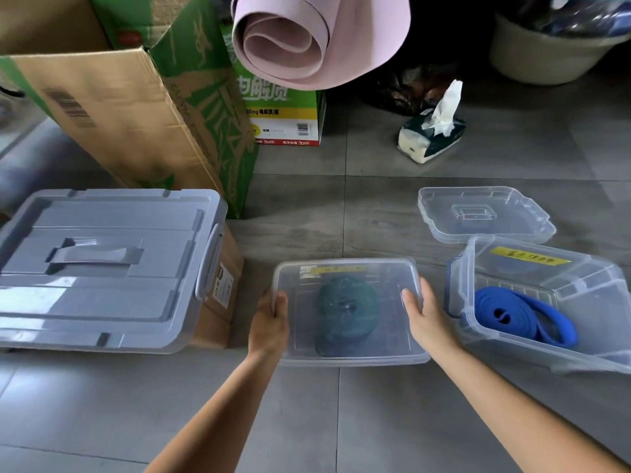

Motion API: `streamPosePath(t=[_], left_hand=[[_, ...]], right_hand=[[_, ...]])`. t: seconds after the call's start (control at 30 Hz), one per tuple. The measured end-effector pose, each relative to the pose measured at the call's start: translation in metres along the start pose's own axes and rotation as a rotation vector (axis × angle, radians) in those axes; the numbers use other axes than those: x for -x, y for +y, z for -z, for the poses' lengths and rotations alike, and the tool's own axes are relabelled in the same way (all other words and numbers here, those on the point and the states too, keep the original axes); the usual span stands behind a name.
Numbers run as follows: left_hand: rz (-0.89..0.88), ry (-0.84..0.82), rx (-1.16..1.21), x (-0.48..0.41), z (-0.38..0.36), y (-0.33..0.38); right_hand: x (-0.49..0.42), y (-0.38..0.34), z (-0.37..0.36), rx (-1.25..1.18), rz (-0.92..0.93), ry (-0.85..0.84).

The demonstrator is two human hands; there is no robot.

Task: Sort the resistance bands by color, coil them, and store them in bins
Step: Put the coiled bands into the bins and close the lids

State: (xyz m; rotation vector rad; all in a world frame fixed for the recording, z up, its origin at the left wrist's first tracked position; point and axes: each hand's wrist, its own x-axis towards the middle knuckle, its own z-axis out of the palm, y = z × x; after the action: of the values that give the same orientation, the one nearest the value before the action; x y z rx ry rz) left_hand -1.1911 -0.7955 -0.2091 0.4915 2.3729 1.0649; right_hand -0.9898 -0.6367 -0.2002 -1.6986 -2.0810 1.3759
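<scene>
A clear plastic bin [348,356] stands on the floor in front of me with a clear lid on it. A coiled green band [346,305] shows through the lid. My left hand [271,319] grips the bin's left edge, thumb on top. My right hand [425,317] holds the right edge, fingers over the lid's rim. To the right stands an open clear bin [580,356] with a yellow label, and a coiled blue band [522,315] lies inside it. Its loose clear lid [485,213] lies on the floor behind it.
A large grey lidded storage box [99,264] sits at the left on a carton. Behind it stand cardboard boxes [136,107] and a rolled pink mat [307,35]. A tissue pack [432,131] and a beige tub [546,52] are farther back on the grey tile floor.
</scene>
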Motion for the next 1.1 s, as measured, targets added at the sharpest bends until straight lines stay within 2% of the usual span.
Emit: streamPosePath(t=[0.2, 0.37, 0.57, 0.7, 0.83, 0.9, 1.0, 1.1], left_hand=[[-0.156, 0.106, -0.323, -0.005, -0.003, -0.001], [-0.159, 0.088, -0.41, -0.005, -0.002, 0.004], [-0.195, 0.044, -0.497, 0.003, 0.004, 0.018], [-0.163, 0.022, -0.571, -0.003, 0.006, 0.019], [-0.187, 0.014, -0.826, -0.015, 0.009, 0.031], [-0.244, -0.031, -0.95, -0.017, 0.008, 0.039], [-0.49, -0.214, -0.882, -0.003, -0.011, 0.052], [-0.51, -0.308, -0.842, 0.012, -0.03, 0.049]], right_hand=[[0.002, -0.01, -0.003, 0.173, 0.063, 0.076], [-0.002, -0.011, -0.006, 0.5, 0.109, 0.093], [-0.009, -0.009, -0.005, 0.766, 0.354, 0.074], [-0.014, -0.01, -0.003, 0.826, 0.324, 0.064], [-0.015, -0.021, -0.003, 0.883, 0.288, 0.075], [-0.013, -0.027, -0.002, 0.915, 0.296, 0.073], [-0.01, -0.03, -0.001, 0.915, 0.424, 0.08], [-0.002, -0.025, -0.007, 0.892, 0.456, 0.04]])
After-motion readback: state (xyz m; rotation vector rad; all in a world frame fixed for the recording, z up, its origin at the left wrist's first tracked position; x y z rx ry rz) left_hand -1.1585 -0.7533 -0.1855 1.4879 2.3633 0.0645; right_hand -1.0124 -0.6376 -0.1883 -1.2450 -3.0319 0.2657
